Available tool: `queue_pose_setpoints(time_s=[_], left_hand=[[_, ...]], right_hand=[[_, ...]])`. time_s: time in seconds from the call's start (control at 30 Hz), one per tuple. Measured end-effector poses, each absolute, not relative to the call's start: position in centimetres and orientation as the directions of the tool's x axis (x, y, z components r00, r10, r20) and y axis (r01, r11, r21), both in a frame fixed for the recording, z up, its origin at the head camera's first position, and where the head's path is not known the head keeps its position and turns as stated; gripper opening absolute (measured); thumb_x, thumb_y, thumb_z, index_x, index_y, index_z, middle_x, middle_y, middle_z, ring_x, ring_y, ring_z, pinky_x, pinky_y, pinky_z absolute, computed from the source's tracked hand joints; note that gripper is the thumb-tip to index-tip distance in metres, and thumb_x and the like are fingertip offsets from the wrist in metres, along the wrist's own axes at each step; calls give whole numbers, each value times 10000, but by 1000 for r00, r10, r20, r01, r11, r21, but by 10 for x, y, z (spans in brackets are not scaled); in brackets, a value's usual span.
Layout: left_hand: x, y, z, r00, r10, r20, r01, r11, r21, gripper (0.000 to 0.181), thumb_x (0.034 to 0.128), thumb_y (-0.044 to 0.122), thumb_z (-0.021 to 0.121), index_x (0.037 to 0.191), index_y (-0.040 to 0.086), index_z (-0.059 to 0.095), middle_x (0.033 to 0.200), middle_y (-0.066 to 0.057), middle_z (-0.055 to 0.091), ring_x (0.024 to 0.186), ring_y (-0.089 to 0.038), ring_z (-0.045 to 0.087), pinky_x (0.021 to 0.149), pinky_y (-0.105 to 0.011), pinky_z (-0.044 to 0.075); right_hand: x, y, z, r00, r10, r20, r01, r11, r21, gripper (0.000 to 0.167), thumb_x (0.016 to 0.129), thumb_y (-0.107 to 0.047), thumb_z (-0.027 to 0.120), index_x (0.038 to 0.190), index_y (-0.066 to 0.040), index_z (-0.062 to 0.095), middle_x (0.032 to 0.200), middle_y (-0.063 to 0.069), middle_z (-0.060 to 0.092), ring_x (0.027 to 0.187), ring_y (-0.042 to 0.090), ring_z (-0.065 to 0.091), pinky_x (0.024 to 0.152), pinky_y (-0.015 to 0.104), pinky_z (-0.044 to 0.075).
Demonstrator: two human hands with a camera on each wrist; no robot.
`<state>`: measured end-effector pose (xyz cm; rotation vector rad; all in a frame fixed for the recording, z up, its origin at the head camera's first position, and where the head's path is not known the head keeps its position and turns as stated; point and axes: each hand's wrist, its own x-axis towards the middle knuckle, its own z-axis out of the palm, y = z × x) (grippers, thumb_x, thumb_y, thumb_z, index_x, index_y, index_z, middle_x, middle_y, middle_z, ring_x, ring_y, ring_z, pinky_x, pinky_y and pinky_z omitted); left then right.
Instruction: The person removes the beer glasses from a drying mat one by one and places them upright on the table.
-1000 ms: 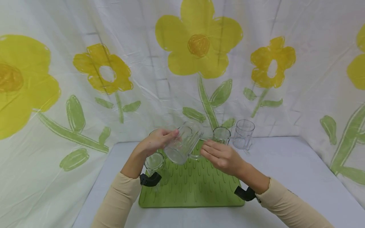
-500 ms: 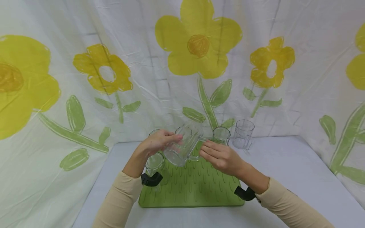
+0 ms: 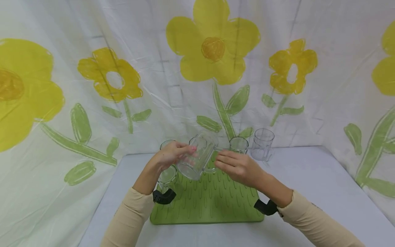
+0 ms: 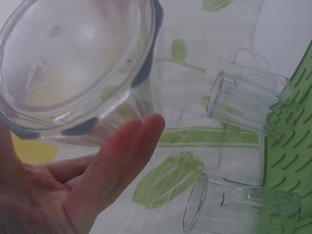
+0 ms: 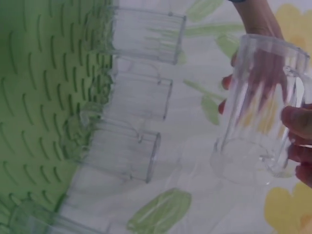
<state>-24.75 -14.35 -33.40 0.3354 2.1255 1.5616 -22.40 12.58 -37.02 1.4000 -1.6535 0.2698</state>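
Note:
A clear glass mug (image 3: 200, 154) is held up in the air, tilted, above the mat. My left hand (image 3: 169, 154) grips its body from the left, thumb on the near side. In the left wrist view the mug's round base (image 4: 73, 58) faces the camera, above the curled fingers (image 4: 112, 165). My right hand (image 3: 239, 168) grips the mug's handle; the fingers hide part of it. In the right wrist view this hand (image 5: 300, 136) is at the right edge, beside the mug body.
A green ridged drying mat (image 3: 210, 209) lies on the white table. Several clear mugs stand on it, among them a mug (image 3: 168, 174) at the left and one (image 3: 239, 144) at the back. Another mug (image 3: 262, 145) stands on the table, back right. A flowered curtain (image 3: 185, 113) hangs behind.
The mug and my left hand have dipped slightly, the thumb now lower along the mug's side. My right hand keeps its hold on the handle, nearly still.

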Motion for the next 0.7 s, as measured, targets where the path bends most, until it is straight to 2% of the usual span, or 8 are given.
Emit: queue_pose_setpoints(time_s=[0.1, 0.23, 0.3, 0.37, 0.47, 0.53, 0.6, 0.7], left_hand=[[-247, -143, -334, -863, 451, -230, -81, 324, 942, 544, 971, 347, 575, 1343, -48, 539, 1283, -193, 641, 905, -199, 742, 758, -276, 547], [-247, -144, -336, -871, 437, -224, -81, 321, 944, 538, 973, 343, 575, 1354, -35, 535, 1283, -198, 640, 910, -197, 741, 665, -254, 488], [-247, -144, -337, -873, 433, -223, -85, 315, 945, 541, 974, 336, 574, 1364, -35, 525, 1289, -204, 635, 932, -217, 738, 649, -264, 462], [-247, -145, -338, -876, 427, -225, -85, 321, 943, 549, 973, 341, 573, 1376, -28, 515, 1297, -198, 631, 977, -247, 729, 710, -287, 489], [-247, -144, -340, -889, 397, -228, -89, 338, 937, 550, 965, 351, 581, 1372, -16, 524, 1302, -196, 628, 1069, -293, 695, 918, -417, 525], [-247, -143, -341, -902, 370, -224, -92, 343, 935, 545, 956, 342, 595, 1354, -25, 538, 1304, -206, 623, 1105, -320, 675, 997, -507, 504], [-246, -142, -342, -914, 344, -213, -93, 335, 938, 540, 946, 327, 612, 1332, -45, 550, 1300, -225, 619, 1097, -327, 672, 1012, -533, 498], [-244, -140, -344, -926, 325, -194, -86, 318, 944, 541, 935, 304, 631, 1314, -74, 552, 1290, -247, 616, 1031, -282, 685, 963, -497, 540]], right_hand=[[-224, 126, -368, 48, -671, 740, -876, 328, 354, 288, 1006, -41, 462, 922, -68, 736, 909, 42, 753, 889, 182, 707, 807, 270, 604], [-224, 126, -366, 35, -672, 740, -880, 330, 342, 286, 1014, -60, 462, 924, -74, 733, 919, 39, 752, 899, 178, 704, 805, 268, 602], [-224, 126, -366, 34, -673, 739, -883, 326, 337, 204, 987, -62, 536, 939, -68, 735, 927, 49, 753, 905, 187, 705, 805, 276, 603], [-224, 127, -365, 18, -676, 736, -892, 322, 318, 87, 906, -62, 668, 958, -62, 738, 942, 64, 751, 921, 204, 706, 814, 285, 602], [-225, 128, -365, -14, -685, 728, -905, 318, 282, 281, 727, -95, 825, 992, -55, 739, 974, 84, 748, 955, 231, 704, 829, 302, 600], [-225, 128, -364, -34, -689, 724, -914, 314, 256, 384, 652, -111, 861, 1010, -51, 735, 995, 89, 744, 974, 247, 701, 841, 312, 598], [-226, 129, -364, -43, -688, 725, -921, 308, 238, 412, 642, -126, 865, 1023, -43, 731, 1007, 87, 743, 985, 255, 699, 848, 321, 596], [-227, 130, -365, -51, -682, 730, -931, 296, 212, 403, 660, -145, 852, 1028, -35, 730, 1013, 81, 745, 997, 263, 696, 862, 328, 592]])
